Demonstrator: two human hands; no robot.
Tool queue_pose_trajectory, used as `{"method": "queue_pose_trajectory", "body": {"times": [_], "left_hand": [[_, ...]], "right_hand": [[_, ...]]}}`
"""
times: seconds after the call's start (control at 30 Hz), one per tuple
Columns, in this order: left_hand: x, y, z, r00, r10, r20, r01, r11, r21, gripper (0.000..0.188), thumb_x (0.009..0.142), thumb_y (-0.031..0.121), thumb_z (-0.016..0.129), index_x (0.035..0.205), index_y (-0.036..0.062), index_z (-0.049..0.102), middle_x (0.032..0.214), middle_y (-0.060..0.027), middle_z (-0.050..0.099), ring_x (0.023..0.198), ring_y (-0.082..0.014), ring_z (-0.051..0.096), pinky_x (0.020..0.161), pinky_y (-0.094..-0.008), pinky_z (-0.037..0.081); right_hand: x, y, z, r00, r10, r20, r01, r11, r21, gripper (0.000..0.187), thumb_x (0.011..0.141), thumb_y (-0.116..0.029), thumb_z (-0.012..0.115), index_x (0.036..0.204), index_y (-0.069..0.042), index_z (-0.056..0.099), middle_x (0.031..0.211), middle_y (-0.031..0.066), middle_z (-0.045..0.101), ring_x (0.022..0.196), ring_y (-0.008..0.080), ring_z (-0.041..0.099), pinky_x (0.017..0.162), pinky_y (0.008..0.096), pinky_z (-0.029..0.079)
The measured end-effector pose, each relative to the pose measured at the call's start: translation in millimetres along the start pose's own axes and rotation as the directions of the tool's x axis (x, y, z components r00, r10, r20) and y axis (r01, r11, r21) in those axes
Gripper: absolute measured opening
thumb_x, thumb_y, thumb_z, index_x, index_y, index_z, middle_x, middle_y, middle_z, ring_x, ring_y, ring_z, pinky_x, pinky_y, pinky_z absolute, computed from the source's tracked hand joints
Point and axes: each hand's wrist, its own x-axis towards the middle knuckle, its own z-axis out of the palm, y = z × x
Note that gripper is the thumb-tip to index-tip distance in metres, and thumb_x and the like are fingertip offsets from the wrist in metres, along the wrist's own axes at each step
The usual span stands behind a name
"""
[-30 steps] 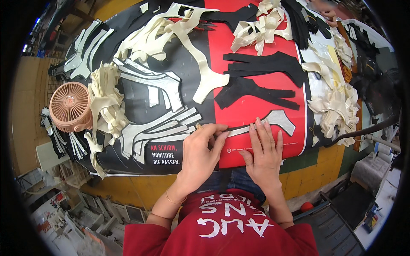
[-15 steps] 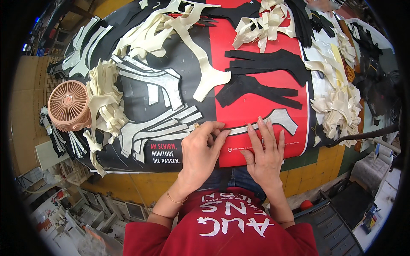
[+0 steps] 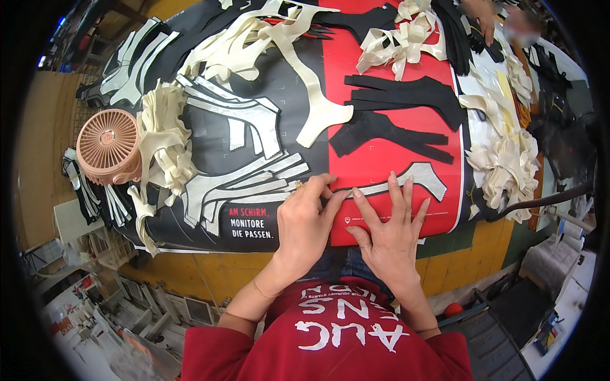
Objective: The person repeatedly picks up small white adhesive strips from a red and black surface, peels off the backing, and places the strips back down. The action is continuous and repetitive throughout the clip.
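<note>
A pale grey fabric piece (image 3: 427,180) with a black edge lies on the red part of the mat, its forked wide end to the right and its narrow strip running left. My left hand (image 3: 304,223) is closed, thumb and index finger pinching that strip near its left part. Spread flat over the strip, my right hand (image 3: 395,238) presses it with stretched fingers, the index fingertip close to my left thumb. Left of my left hand lies a fanned stack of similar grey pieces (image 3: 238,190). Black fabric pieces (image 3: 397,136) rest beyond my right hand.
A pink fan (image 3: 109,143) stands at the left beside a heap of cream fabric pieces (image 3: 166,127). More cream pieces (image 3: 505,168) pile up at the right edge. Red-handled pliers (image 3: 314,30) lie at the back. Another person's hand (image 3: 484,22) is at the far right.
My right index finger has slid left along the strip toward my left hand, and the right fingers are spread wider. My left hand keeps its pinch. The whole view has shifted slightly.
</note>
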Motion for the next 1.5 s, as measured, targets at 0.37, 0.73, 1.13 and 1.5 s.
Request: {"method": "queue_pose_trajectory", "body": {"times": [0.37,0.73,1.13,1.5], "left_hand": [[-10,4,-6,1.0,-0.01,0.02,0.009,1.0,0.028,0.02,0.086,0.002,0.07,0.105,-0.0003,0.064,0.081,-0.0151,0.064,0.071,-0.0314,0.065,0.064,-0.0406,0.052],[-31,6,-12,0.97,0.178,0.164,-0.23,0.889,0.396,0.05,0.07,-0.004,0.068,0.118,0.0067,0.069,0.116,-0.0122,0.06,0.094,-0.0301,0.058,0.08,-0.0397,0.048],[-32,0,6,0.843,0.221,0.49,-0.433,0.819,0.376,0.075,0.09,0.028,0.063,0.153,0.0028,0.032,0.161,-0.0172,0.028,0.149,-0.0322,0.028,0.118,-0.0516,0.023],[-39,-4,19,0.886,0.269,0.378,-0.416,0.822,0.39,0.085,0.093,0.057,0.053,0.151,-0.0026,0.033,0.16,-0.0203,0.027,0.151,-0.031,0.023,0.12,-0.0545,0.012]], "right_hand": [[1,-2,1,1.0,0.003,0.005,-0.003,1.0,0.001,0.055,0.093,-0.052,0.059,0.145,-0.036,0.05,0.155,0.0215,0.027,0.143,0.0491,0.026,0.107,0.0757,0.018],[0,-1,4,0.999,0.005,-0.033,-0.004,0.999,0.044,0.054,0.093,-0.051,0.059,0.144,-0.035,0.051,0.155,0.0219,0.029,0.144,0.049,0.025,0.107,0.0756,0.018],[-10,15,-7,0.995,-0.06,-0.074,0.067,0.994,0.089,0.049,0.097,-0.033,0.055,0.14,-0.01,0.054,0.154,0.019,0.037,0.146,0.0362,0.03,0.111,0.0736,0.013],[0,55,-3,0.902,0.199,-0.384,-0.176,0.98,0.096,0.045,0.095,-0.028,0.063,0.133,-0.005,0.057,0.138,0.0142,0.056,0.131,0.0316,0.049,0.106,0.0478,0.034]]}}
